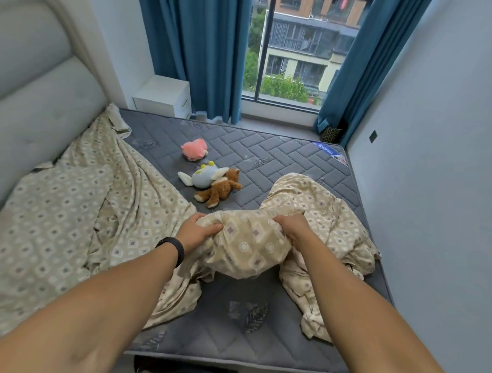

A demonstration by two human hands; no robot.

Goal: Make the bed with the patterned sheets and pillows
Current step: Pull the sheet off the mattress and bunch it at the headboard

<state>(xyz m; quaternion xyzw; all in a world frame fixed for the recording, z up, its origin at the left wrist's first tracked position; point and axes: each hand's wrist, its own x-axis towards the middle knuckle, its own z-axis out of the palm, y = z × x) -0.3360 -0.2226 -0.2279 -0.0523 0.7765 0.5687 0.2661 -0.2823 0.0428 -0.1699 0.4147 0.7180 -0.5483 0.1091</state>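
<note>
Both hands grip a bunched sheet (247, 239) mid-bed: left hand (197, 234) & right hand (292, 229) w/ fingers curled into the fabric. Bare mattress (279, 157) lies ahead, toward the window; bunch runs left-right btwn hands. Toys (213, 183) sit in the spread path, slightly nearer the left hand.

No words or numbers can be read here. A blue and white label (330, 153) sits on the far right corner of the grey mattress (266, 154), at the middle right of the frame. It has small print, but the print is too blurry to read. A red sign (344, 3) hangs on the building outside, at the top, also too small.
</note>
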